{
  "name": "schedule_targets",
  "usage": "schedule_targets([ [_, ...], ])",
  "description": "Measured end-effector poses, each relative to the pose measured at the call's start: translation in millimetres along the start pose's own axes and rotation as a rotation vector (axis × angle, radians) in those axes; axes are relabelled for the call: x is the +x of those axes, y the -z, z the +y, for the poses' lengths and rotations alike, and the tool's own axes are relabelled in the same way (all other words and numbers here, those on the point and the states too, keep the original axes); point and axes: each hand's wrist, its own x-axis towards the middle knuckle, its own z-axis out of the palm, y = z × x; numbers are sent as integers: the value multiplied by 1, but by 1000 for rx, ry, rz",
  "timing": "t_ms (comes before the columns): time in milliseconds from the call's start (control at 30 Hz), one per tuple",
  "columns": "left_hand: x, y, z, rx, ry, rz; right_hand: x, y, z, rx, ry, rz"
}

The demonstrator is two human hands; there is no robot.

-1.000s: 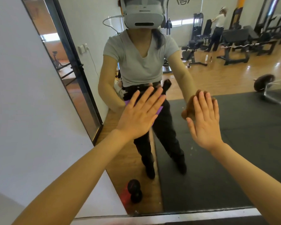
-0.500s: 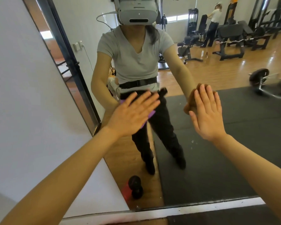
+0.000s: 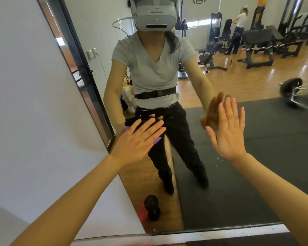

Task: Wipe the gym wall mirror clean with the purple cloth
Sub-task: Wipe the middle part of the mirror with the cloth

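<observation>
The gym wall mirror (image 3: 256,157) fills most of the view, its left edge running down beside a white wall (image 3: 34,121) and its bottom edge sitting just above a pale ledge (image 3: 220,234) near the person. In the glass the person's reflection (image 3: 155,68) stands facing, with weight machines (image 3: 256,47) far off to the right and a dark dumbbell (image 3: 152,206) reflected low down.

The left hand (image 3: 138,143) lies flat on the glass near the mirror's left edge, fingers straight and close together, pressing the purple cloth (image 3: 156,140) against the surface. The right hand (image 3: 228,132) is spread, palm towards the mirror well to the right of the cloth; it seems to touch the glass, though contact is hard to confirm from this angle.

The cloth is almost wholly hidden under the left palm and fingers; only a purple corner shows at the lower right of the hand and a sliver by the index finger side.

Risks, as I judge them: a bare right palm on the glass would leave fresh prints on an area meant to be clean. The cloth, held only by flat pressure, could bunch or slip out during a stroke, so skin rather than cloth drags over the mirror. Small specks (image 3: 218,159) below the right wrist may be missed.
</observation>
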Motion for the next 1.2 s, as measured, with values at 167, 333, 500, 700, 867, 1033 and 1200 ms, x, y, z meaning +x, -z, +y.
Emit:
schedule_targets([
  [167, -1, 26, -55, 40, 309, 118, 11, -11, -37, 125, 213, -17],
  [333, 16, 44, -82, -50, 473, 148, 16, -35, -48, 35, 199, 13],
  [500, -1, 19, -47, -61, 355, 129, 13, -50, -45, -59, 224, 102],
  [700, -51, -19, 1, 21, 73, -18, 13, -51, -43, -55, 231, 118],
  [867, -34, -7, -16, 24, 203, 76, 14, -50, -44, -69, 232, 111],
  [1033, 1, 5, -22, -86, 436, 133, 13, -50, -44, -69, 229, 102],
  [1200, -14, -11, -5, -51, 173, 112, 13, -49, -45, -66, 227, 104],
])
